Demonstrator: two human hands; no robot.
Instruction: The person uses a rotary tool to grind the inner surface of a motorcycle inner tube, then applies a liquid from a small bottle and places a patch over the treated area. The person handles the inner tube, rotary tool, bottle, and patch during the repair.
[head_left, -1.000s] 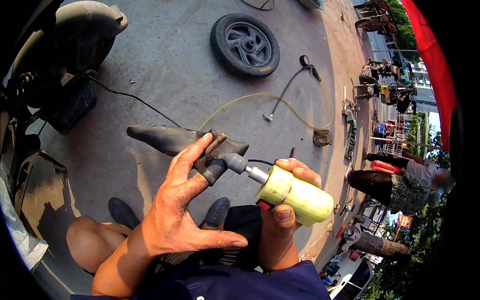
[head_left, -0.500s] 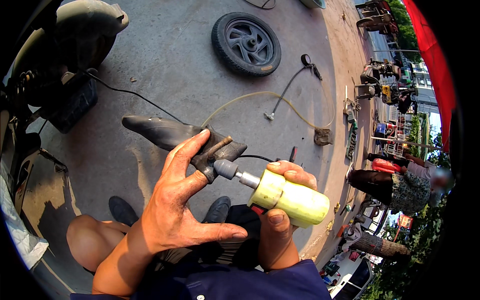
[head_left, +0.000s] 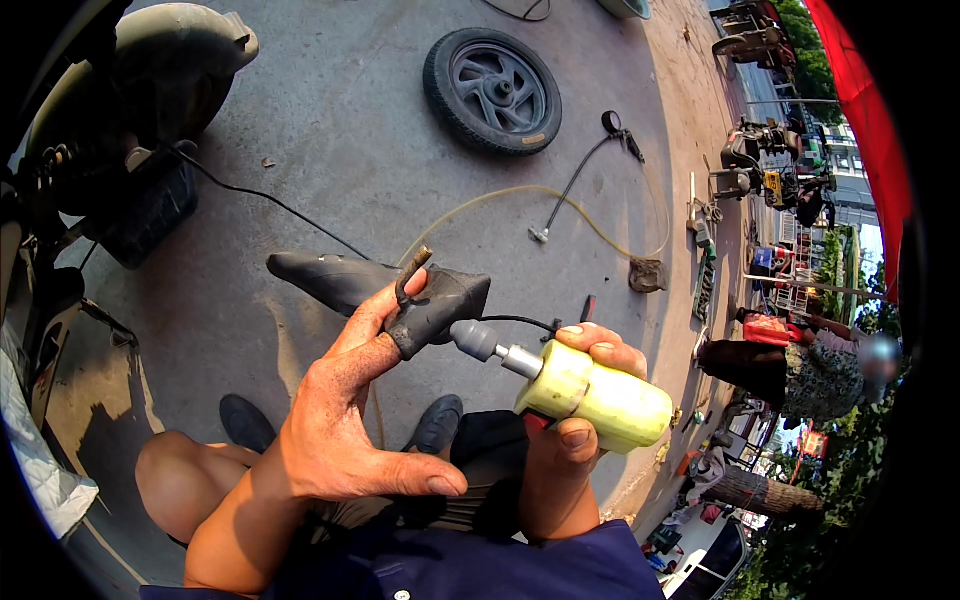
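A black rubber inner tube [head_left: 452, 300] lies folded over the fingers of my left hand [head_left: 340, 430], whose thumb sticks out free below it. Its bent, brownish metal valve stem [head_left: 412, 270] points up beside my fingertips. In my right hand [head_left: 572, 445] is a yellow-green handheld grinder [head_left: 615, 405], gripped round its body with the thumb underneath. The grinder's rounded grey head [head_left: 474, 340] sits close to the tube's near edge, with what looks like a small gap between them.
A spoked wheel with its tyre [head_left: 492, 90] lies on the concrete ahead. A gauge with a hose [head_left: 612, 124] is right of it. A parked scooter [head_left: 130, 130] stands at the left. A person [head_left: 800, 370], tools and vehicles are along the right.
The grinder has drawn back slightly to the right, its head coming away from the tube. The tube has turned in my left hand, and the valve stem now stands more upright.
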